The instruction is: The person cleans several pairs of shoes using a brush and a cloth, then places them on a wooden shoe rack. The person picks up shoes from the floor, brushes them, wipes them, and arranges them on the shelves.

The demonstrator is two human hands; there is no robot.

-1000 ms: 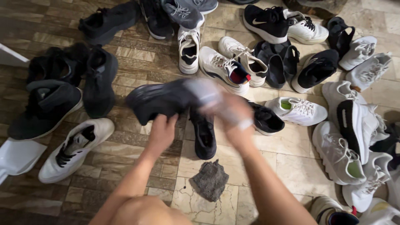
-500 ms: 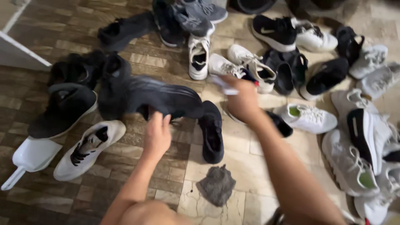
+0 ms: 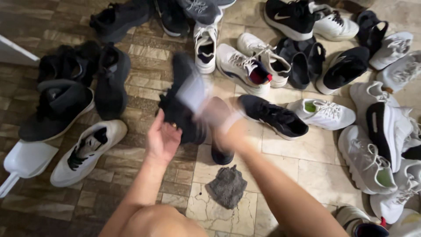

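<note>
Above the tiled floor [image 3: 307, 175], near the middle of the view, the left hand [image 3: 162, 140] holds a black shoe [image 3: 182, 98] up in the air. Its long axis runs nearly away from the person, leaning a little to the left, with one end up near the far shoes and the other end low by the palm. Which end is the toe I cannot tell, because of the blur. The left fingers are curled around the lower edge of the shoe, so the grip is closed on it. The right hand [image 3: 221, 120] is strongly blurred; it presses a pale cloth [image 3: 193, 94] against the side of the shoe, but how tightly the fingers are closed I cannot tell. Just under the hands another black shoe [image 3: 221, 154] lies on the floor, and a grey rag [image 3: 227, 186] lies near it. A white sneaker [image 3: 85, 151] rests at the left, beside a white dustpan [image 3: 26, 160]. A dark sneaker [image 3: 274, 116] lies to the right.
</note>
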